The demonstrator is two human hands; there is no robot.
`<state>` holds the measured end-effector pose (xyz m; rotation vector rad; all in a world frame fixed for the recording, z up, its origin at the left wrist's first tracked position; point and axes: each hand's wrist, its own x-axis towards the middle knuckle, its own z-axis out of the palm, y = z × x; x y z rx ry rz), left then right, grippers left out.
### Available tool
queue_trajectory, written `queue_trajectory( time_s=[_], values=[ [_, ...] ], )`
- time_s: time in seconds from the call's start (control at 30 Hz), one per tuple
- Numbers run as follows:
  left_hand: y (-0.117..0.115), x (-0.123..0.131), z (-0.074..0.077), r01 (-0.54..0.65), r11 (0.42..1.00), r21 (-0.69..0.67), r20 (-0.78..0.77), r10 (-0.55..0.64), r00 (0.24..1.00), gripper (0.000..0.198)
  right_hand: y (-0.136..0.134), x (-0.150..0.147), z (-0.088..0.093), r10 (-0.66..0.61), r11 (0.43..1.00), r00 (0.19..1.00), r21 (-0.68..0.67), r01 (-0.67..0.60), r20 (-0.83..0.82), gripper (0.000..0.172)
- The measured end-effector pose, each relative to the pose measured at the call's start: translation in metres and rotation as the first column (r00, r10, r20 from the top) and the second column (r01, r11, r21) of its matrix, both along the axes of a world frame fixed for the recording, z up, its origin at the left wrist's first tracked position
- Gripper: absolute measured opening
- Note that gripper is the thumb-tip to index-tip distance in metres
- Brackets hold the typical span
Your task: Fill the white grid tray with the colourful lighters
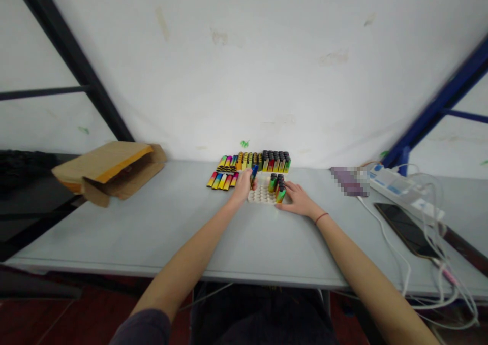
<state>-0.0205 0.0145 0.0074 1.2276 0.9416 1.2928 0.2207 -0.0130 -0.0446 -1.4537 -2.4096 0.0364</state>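
My left hand (244, 185) is closed on a colourful lighter (253, 173), held upright over the left part of a white holed tray (261, 195). Several lighters (277, 182) stand in the tray's right side. My right hand (299, 198) rests on the table against the tray's right edge, fingers touching a rainbow lighter (281, 194) at the tray's front right. Behind the tray, a row of upright lighters (267, 161) stands along the wall, and more lighters (223, 180) lie flat to the left.
An open cardboard box (109, 172) lies at the left on the grey table (160, 233). At the right are a power strip (396, 185), a dark phone (406, 229), white cables (427, 274) and a blurred purple item (346, 181). A white wall stands close behind.
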Motion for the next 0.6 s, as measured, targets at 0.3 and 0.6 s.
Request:
queue_trajectory(
  time_s=[0.3,0.6],
  values=[
    [-0.016,0.008,0.010,0.076,0.994,-0.077,0.159,-0.063,0.985,0.036,0.000,0.001,-0.001,0.008,1.000,1.000,0.003,-0.008,-0.009,0.083],
    [-0.014,0.002,0.013,0.088,0.942,-0.324,0.257,-0.001,0.966,0.055,-0.001,0.000,-0.001,0.009,1.000,1.000,0.020,-0.009,-0.003,0.081]
  ],
)
